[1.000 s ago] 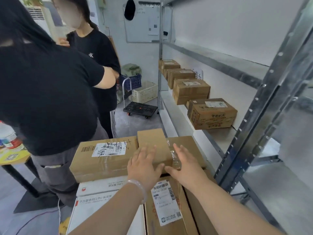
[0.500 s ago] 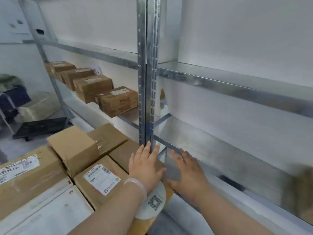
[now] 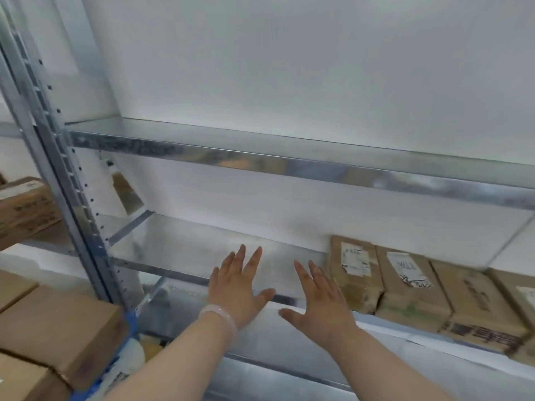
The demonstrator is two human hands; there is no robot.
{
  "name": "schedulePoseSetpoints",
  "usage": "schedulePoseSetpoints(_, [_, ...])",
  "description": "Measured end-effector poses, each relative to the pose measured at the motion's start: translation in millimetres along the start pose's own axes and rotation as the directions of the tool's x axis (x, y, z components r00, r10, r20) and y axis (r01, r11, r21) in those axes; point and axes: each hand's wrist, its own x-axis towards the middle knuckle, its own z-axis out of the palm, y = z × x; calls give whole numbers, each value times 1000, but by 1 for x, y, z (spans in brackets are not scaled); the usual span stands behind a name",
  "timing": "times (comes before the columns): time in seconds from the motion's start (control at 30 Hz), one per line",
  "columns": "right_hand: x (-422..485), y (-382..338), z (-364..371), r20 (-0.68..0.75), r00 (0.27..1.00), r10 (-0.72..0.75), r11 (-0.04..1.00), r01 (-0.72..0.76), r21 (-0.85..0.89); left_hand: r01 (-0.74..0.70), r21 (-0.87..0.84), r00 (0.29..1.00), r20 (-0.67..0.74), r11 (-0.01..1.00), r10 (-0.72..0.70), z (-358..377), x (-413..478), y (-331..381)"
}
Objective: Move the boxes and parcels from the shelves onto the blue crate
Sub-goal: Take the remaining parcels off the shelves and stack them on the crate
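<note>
Lifted off the cartons [image 3: 58,328], left hand [image 3: 237,287] and right hand [image 3: 318,302] spread empty beside worn, labelled brown parcels [image 3: 405,287] lower right

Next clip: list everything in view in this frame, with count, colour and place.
shelf rack: one, grey metal, two levels, upright at left.
shelf boxes: four in view, brown, a row on the lower level, right.
left box: one, brown, left bay.
stacked boxes: three partly seen, brown, lower left.
blue crate: one, blue edge only, by the stack.
white parcel: one, white, lower left.
bracelet: one, pale, left wrist.
left hand: open, fingers spread, centre.
right hand: open, empty, left of the row.
</note>
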Motion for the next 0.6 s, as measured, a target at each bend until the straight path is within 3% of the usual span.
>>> schedulePoseSetpoints(0.2, [13,111,-38,-14,997,69,997,-70,-34,-36,-72,997,62,997,40,36,35,109])
schedulePoseSetpoints(0.33, [31,171,-62,17,980,197,976,-198,89,10,-110,999,47,994,-5,54,59,159])
schedulePoseSetpoints(0.6, [45,210,-50,149,971,187,977,-199,73,126,-129,975,201,984,-98,90,78,184])
